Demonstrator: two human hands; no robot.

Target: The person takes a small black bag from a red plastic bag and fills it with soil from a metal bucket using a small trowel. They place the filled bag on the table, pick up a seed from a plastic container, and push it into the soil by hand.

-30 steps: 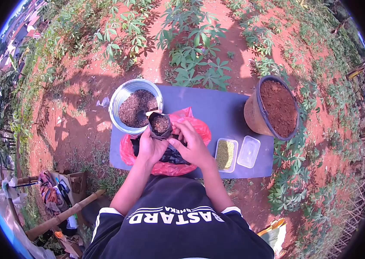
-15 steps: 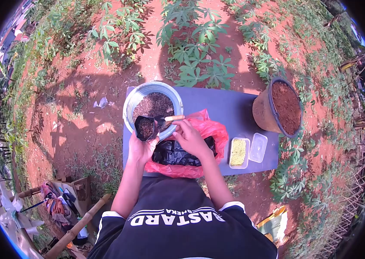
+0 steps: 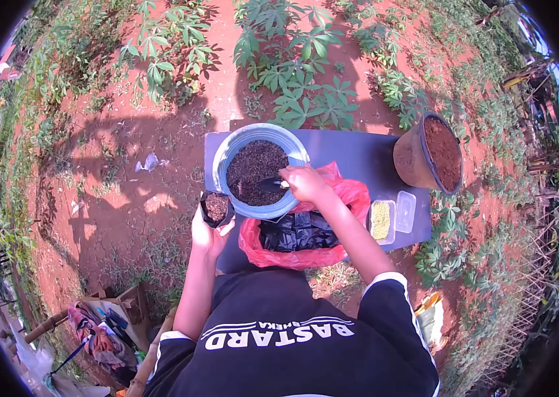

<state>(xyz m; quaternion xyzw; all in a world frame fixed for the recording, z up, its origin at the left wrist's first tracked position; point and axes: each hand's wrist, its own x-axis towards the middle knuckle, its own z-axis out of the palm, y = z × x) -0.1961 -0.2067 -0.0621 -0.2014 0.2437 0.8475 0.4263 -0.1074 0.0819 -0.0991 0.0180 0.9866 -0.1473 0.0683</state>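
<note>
My left hand (image 3: 209,231) is closed round a small black polybag (image 3: 216,208) with dark soil in its open top, left of the basin. In my right hand (image 3: 302,183) is the handle of a small trowel (image 3: 271,184), whose dark blade rests in the soil mix (image 3: 253,165). That mix lies inside a round light-blue basin (image 3: 225,192) on the table. Close to my right forearm, a red plastic bag (image 3: 253,248) holds folded black plastic bags (image 3: 296,233).
The dark table (image 3: 352,149) also bears a bucket of reddish soil (image 3: 413,162) at the right. A clear tub of yellowish grains (image 3: 381,221) stands beside its lid (image 3: 405,210). Leafy plants (image 3: 306,73) grow beyond the table. Cloth items (image 3: 97,331) hang at lower left.
The trowel has gone from beside the polybag down into the basin's soil with my right hand. My left hand holds the polybag farther from the basin's middle. The view has shifted slightly.
</note>
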